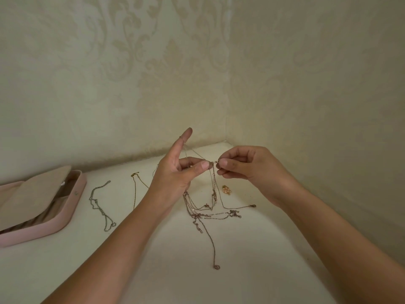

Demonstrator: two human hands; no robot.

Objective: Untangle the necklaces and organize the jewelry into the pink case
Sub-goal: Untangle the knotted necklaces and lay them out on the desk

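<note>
While I hold the tangle [206,212] up by its top, most of it lies in a messy heap on the table [197,277], right under my hands and between my arms. It is made of thin chains, pinkish and gold, all crossed over each other. One long strand [209,242] runs out toward me and ends in a small ring. Another runs off to the right and ends in a clasp [253,206]. My left hand [173,174] pinches a bit of chain between thumb and a bent finger, and my pointing finger sticks straight up with a loop hung over it. My right hand [247,165] pinches a tiny piece with thumb and fingertips, just beside my left thumb. The piece is too small for me to tell what it is. I think I am in the untangling step, picking one chain loose from the rest. Next I should pull gently and slowly, because a hard tug could make the knot tighter. A small pink charm [225,190] lies just beside the tangle. To the left a gold chain [134,191] and a grey chain [96,204] lie apart, already free. Farther left the case [54,229] sits open, and I cannot see well what is inside.
</note>
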